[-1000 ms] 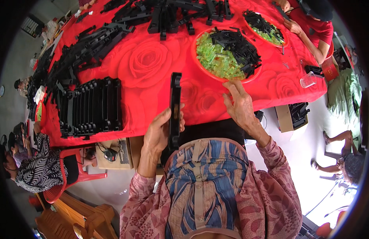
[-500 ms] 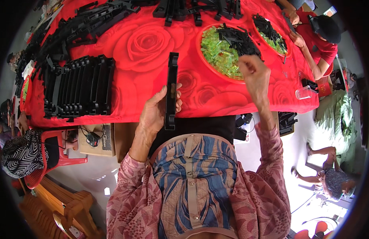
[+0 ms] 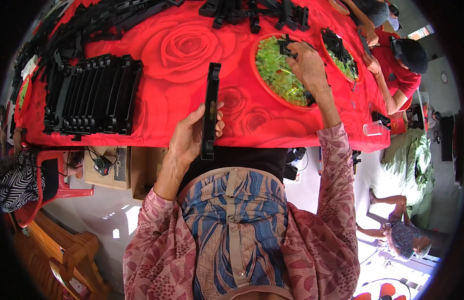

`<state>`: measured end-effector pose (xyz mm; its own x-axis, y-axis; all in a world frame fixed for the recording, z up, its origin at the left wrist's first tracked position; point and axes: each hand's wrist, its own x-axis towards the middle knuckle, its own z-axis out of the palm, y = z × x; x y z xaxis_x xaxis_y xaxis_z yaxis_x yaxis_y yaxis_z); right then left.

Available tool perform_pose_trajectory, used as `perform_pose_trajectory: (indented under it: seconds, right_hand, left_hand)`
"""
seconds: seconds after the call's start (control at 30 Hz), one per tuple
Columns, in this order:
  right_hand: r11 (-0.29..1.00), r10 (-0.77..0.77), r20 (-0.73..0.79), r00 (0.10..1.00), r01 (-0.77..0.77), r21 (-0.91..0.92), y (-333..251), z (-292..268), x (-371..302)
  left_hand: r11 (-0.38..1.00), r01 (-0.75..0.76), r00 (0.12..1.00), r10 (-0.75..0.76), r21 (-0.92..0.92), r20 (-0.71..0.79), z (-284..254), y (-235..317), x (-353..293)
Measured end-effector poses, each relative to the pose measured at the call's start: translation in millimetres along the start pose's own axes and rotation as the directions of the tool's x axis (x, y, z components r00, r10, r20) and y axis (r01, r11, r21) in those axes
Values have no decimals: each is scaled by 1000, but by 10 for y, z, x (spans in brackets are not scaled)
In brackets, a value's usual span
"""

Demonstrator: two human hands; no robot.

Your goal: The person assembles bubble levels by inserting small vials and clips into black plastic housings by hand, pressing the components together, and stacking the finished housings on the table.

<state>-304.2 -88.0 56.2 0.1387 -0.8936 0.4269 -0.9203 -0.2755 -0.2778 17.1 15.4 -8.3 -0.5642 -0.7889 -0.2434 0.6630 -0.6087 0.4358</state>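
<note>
Head view: the left hand [image 3: 186, 136], part-closed, had one black bar [image 3: 210, 112] between thumb and fingers at roughly eleven o'clock from the torso [image 3: 234, 215]. At the bar's two o'clock, the right hand [image 3: 308, 65], fingers half-curled, was at an orange basin [image 3: 265, 91] of green pieces [image 3: 274, 70]; whether it held any piece could not be told. Picking appeared to be in hand; the next move seemingly called for a firm pinch. The bar looked narrow, straight and knobbed at both ends.

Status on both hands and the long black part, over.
Left hand: gripping long black part. Right hand: at black pieces in bowl, grip unclear. No obstruction visible between them.
</note>
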Motion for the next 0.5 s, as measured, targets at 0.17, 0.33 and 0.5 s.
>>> perform_pose_trajectory:
  seconds: [0.17,0.33,0.5]
  right_hand:
    - [962,48,24,999,-40,-268,-111,19,-15]
    - [921,15,-6,1000,-16,-389,-108,100,0]
    - [910,20,-60,998,-43,-413,-58,170,-40]
  left_hand:
    - [1000,-1,1000,2,-11,18,-16,-8,-5]
    - [1000,-2,999,2,10,34,-35,-13,1]
    - [996,0,1000,0,84,0,29,-20,-12]
